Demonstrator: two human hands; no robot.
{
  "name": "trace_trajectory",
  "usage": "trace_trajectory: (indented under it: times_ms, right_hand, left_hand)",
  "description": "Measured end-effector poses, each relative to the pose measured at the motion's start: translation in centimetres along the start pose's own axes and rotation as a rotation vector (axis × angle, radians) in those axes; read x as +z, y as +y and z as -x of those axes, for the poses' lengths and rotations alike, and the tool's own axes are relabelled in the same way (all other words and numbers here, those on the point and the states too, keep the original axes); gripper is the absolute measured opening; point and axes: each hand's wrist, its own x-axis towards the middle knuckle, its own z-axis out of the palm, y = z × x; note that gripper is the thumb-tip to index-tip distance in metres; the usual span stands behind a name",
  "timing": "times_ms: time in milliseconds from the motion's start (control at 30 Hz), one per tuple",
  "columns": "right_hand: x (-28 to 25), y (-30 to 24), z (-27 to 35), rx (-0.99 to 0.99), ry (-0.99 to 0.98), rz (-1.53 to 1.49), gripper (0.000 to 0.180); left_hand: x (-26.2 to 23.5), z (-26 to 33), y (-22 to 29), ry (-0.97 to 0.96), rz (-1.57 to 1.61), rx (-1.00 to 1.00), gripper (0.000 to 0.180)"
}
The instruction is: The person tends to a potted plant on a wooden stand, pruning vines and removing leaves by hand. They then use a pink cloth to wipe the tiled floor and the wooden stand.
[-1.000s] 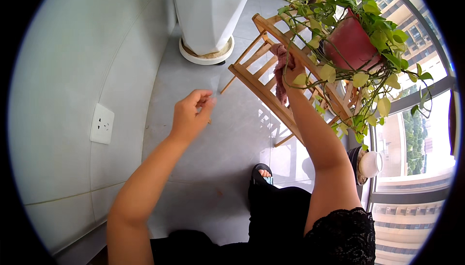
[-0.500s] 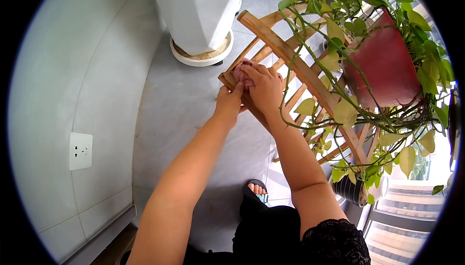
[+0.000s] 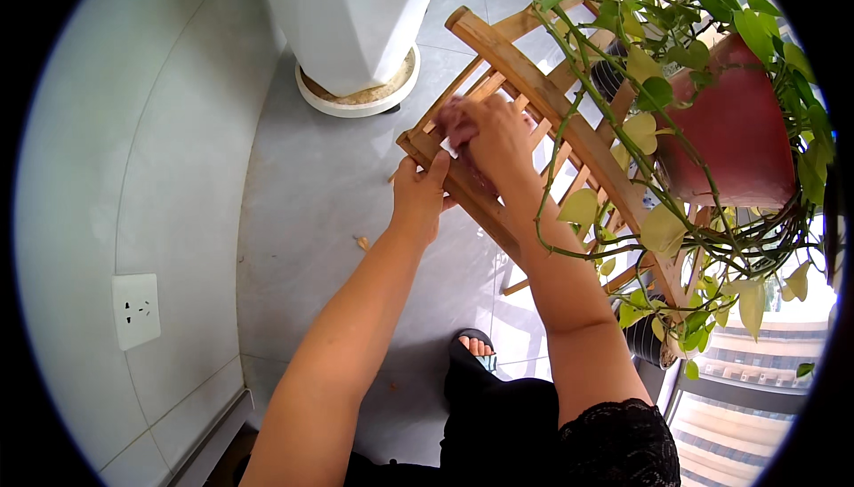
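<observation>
No readable texts, labels, brands, numbers or signs anywhere in the head view.

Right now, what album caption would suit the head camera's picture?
Left hand gripping the wooden stand, right hand holding a pink cloth, beside a plant trailing from a red pot.

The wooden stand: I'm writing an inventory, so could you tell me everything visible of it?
The wooden stand looks light brown, with thick rails, narrow slats and thin legs. It stands on the gray floor, right of centre, partly hidden by a trailing plant. The left hand grips the nearer rail by its end; the right hand holds a pink cloth there. Whether the red pot rests on it is unclear.
</observation>
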Motion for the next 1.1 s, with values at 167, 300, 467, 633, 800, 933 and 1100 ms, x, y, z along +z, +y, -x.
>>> trace_trajectory:
  times_ms: [167, 300, 467, 633, 800, 933, 1100]
  right_hand:
    - [0.4, 8.5, -6.6, 0.497, 0.060, -0.570, 0.021]
    - [-1.0, 0.0, -1.6, 0.076, -0.194, -0.499, 0.021]
    - [-1.3, -3.3, -0.8, -0.074, -0.265, 0.075, 0.029]
    - [2.3, 14.6, -7.5, 0.288, 0.049, -0.581, 0.028]
    - [-1.3, 0.8, -4.4, 0.312, -0.169, -0.339, 0.031]
    - [1.6, -0.1, 0.6, -0.300, 0.095, 0.230, 0.023]
    - [0.7, 7.4, -3.7, 0.268, 0.069, -0.486, 0.022]
  left_hand:
    - [1.5, -0.4, -0.9, -0.010, -0.025, -0.044, 0.034]
    - [0.9, 0.2, 0.4, 0.020, -0.023, -0.035, 0.035]
    - [-0.4, 0.2, 0.4, 0.032, -0.003, 0.014, 0.037]
    - [2.1, -0.1, -1.1, -0.055, 0.000, -0.034, 0.037]
    - [-0.1, -0.2, 0.5, 0.040, -0.020, -0.004, 0.037]
    - [-0.1, 0.1, -0.3, -0.002, 0.019, -0.002, 0.040]
    - [0.7, 0.3, -0.7, -0.019, 0.014, 0.000, 0.039]
